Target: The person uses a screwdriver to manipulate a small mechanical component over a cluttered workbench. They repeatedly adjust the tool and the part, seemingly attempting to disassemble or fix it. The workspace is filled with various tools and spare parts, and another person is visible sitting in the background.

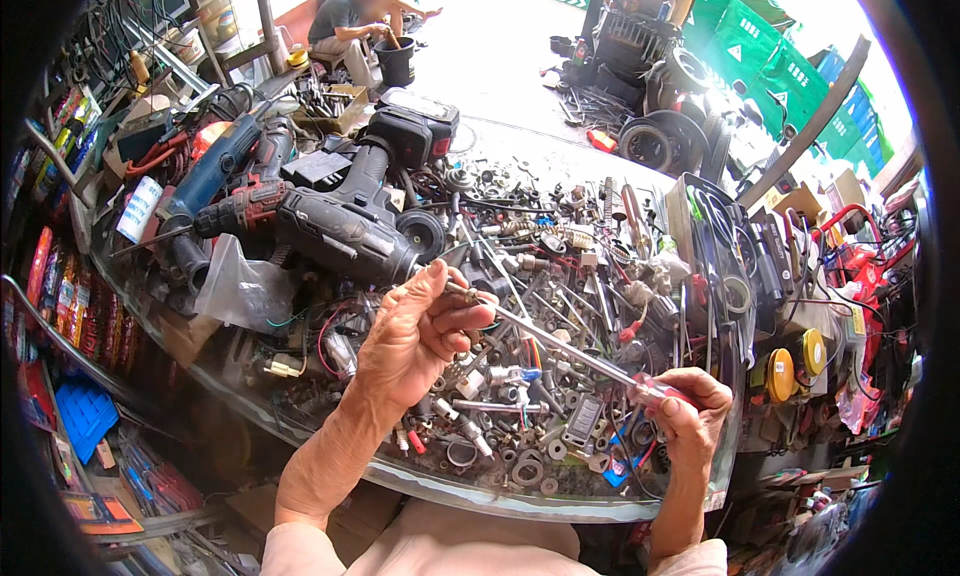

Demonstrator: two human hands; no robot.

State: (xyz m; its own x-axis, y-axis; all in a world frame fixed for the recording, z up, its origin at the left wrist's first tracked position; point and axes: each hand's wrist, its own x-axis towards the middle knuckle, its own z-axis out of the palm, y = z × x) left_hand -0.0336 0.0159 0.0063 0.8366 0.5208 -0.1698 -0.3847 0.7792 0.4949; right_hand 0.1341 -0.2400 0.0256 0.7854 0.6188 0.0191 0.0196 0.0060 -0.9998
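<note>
Right hand [690, 401] holds screwdriver [560, 344], tip toward left hand [415, 336].

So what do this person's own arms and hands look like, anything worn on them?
Both forearms are bare and lean. The left hand and right hand wear no gloves; no rings or watch show. Pale, cream-coloured short sleeves end near the elbows at the picture's lower edge.

1. Hands: two, the left hand [420, 331] and the right hand [690, 406].
2. Screwdriver [560, 346]: one, red-handled.
3. Power tools on the counter [400, 476]: three, a black impact wrench [345, 226], a red drill [240, 208] and a blue grinder [210, 171].
4. Yellow reels [795, 366]: two.
5. Black bucket [396, 62]: one.
6. Loose bolts, nuts and washers [520, 446]: too many to count.
</note>
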